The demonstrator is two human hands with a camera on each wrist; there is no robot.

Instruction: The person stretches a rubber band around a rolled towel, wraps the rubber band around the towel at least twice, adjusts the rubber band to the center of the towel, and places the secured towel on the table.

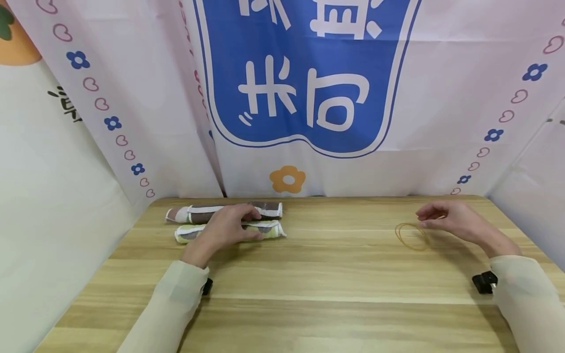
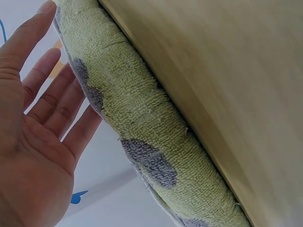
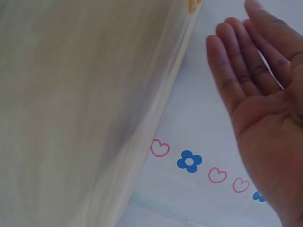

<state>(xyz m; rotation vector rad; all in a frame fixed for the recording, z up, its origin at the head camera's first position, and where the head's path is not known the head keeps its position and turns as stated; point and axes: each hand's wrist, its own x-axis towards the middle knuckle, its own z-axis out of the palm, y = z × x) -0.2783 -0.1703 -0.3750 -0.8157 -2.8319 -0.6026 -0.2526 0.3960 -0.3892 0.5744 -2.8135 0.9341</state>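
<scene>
Two rolled towels lie side by side at the table's back left. The farther roll is a brown towel (image 1: 205, 215) with a white edge; the nearer is a yellow-green towel (image 1: 187, 234) with grey spots. My left hand (image 1: 225, 228) is over the rolls, its fingers spread and relaxed. In the left wrist view the terry surface of the green towel (image 2: 137, 109) runs past the open palm. On the right, thin tan rubber bands (image 1: 410, 246) are by the fingertips of my right hand (image 1: 459, 223). That hand's fingers are extended and only slightly bent, with nothing in its palm.
A wood-grain table (image 1: 309, 279) stretches under both hands. Right behind its back edge hangs a printed cloth (image 1: 247, 171) with a blue sign and flowers. A black wrist-camera mount (image 1: 484, 283) sits at the right cuff.
</scene>
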